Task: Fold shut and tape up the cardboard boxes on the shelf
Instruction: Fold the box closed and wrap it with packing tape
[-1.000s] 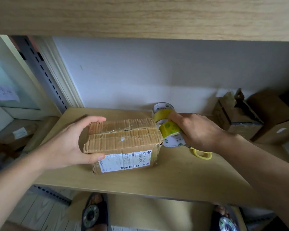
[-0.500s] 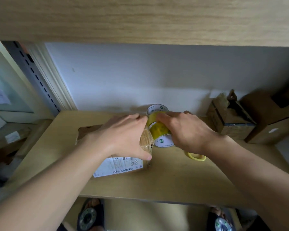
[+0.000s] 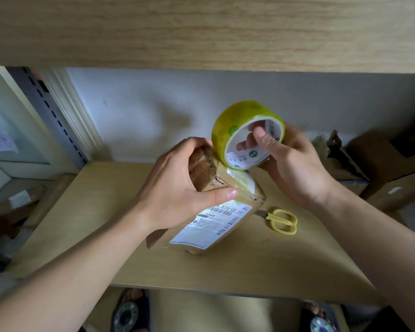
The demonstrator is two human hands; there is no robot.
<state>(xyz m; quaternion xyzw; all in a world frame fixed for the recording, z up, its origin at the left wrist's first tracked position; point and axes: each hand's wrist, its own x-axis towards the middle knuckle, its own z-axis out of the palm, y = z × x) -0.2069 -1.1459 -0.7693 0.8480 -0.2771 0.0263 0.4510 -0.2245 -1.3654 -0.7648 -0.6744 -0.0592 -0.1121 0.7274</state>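
Gripping the box (image 3: 211,178), now tilted up, left hand (image 3: 177,188); right hand (image 3: 295,168) has raised the tape roll (image 3: 244,133).

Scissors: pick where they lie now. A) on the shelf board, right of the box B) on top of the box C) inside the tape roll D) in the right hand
A: the yellow-handled scissors lie flat on the shelf board, right of the box, untouched.

One head-worn camera looks forward and down, close to the wooden shelf board (image 3: 261,267). The upper shelf (image 3: 201,29) fills the top of the view; the wall (image 3: 165,111) stands behind.
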